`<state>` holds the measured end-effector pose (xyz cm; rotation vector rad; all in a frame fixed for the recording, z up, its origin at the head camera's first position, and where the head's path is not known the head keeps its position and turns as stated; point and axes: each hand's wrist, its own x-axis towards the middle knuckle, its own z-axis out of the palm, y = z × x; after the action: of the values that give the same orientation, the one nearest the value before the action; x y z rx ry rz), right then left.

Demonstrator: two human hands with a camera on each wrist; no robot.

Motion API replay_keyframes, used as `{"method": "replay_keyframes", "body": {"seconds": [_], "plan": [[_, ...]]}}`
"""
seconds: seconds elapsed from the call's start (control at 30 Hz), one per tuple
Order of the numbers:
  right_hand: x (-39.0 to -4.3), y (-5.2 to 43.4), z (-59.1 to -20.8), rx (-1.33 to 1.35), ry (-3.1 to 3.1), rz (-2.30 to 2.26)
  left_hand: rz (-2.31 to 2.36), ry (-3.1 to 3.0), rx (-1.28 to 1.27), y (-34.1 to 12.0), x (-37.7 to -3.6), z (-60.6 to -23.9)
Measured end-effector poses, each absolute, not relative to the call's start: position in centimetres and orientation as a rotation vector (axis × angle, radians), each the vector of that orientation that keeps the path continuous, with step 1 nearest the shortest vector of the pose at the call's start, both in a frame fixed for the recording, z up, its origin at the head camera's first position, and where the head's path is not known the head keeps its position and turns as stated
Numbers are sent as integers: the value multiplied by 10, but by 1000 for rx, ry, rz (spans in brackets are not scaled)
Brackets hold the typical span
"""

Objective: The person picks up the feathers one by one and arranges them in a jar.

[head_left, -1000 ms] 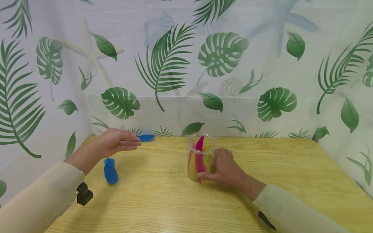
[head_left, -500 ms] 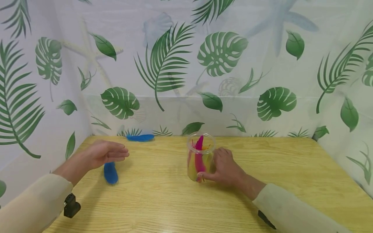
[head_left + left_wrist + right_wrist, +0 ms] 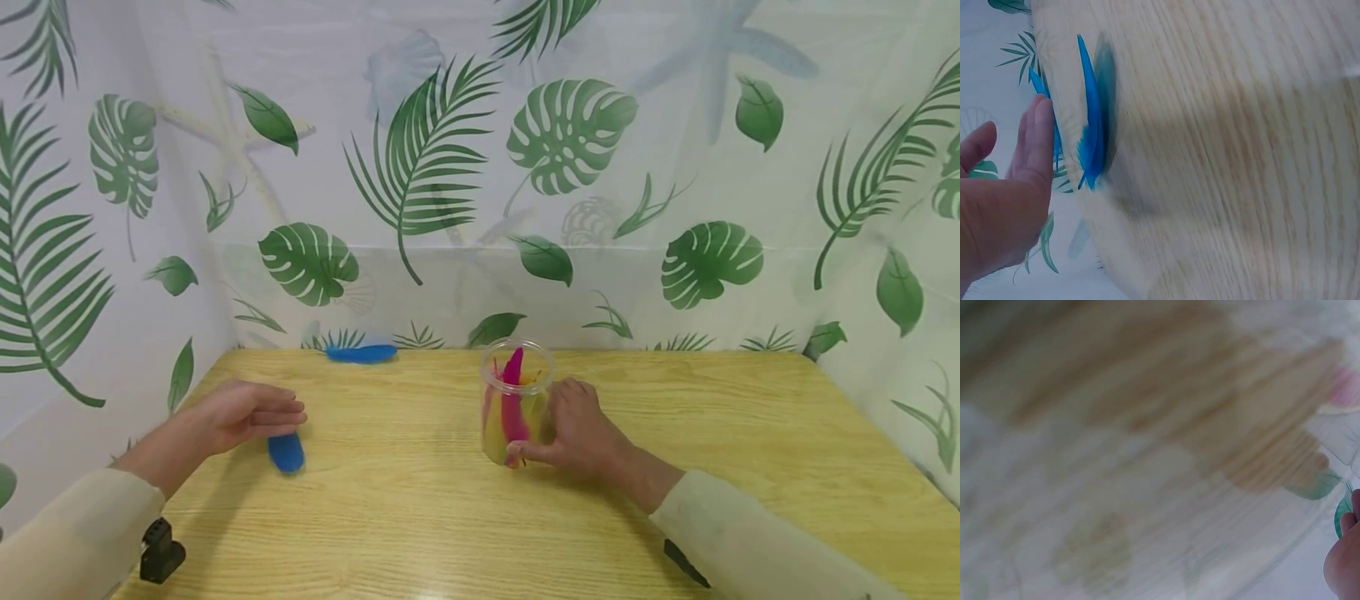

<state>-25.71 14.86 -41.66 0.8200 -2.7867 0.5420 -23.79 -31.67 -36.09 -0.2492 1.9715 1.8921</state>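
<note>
My left hand (image 3: pixel 242 417), fingers held fairly straight, hovers over the upper part of a blue feather (image 3: pixel 286 456) and hides it in the head view. In the left wrist view that feather (image 3: pixel 1091 115) lies whole on the wood, just beyond the fingertips. A second blue feather (image 3: pixel 362 355) rests at the table's back edge. Right of centre stands a clear plastic cup (image 3: pixel 491 433) holding a magenta feather (image 3: pixel 513 408) and yellow ones. My right hand (image 3: pixel 588 433) grips the cup from its right side, thumb at the front near the base.
The light wood table (image 3: pixel 420 517) ends at the back against a white curtain (image 3: pixel 450 308) printed with green leaves. A black wrist camera (image 3: pixel 161 552) hangs below the left sleeve. The right wrist view is mostly blurred wood grain.
My left hand has drawn back from the far blue feather, leftward and toward me, and now covers part of the near one. The right hand and the cup have stayed put.
</note>
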Motion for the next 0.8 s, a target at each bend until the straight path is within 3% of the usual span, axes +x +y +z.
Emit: {"method": "replay_keyframes", "body": {"seconds": [0.8], "plan": [[-258, 148, -417, 822, -2782, 546, 1582, 2280, -674, -337, -236, -367]]}}
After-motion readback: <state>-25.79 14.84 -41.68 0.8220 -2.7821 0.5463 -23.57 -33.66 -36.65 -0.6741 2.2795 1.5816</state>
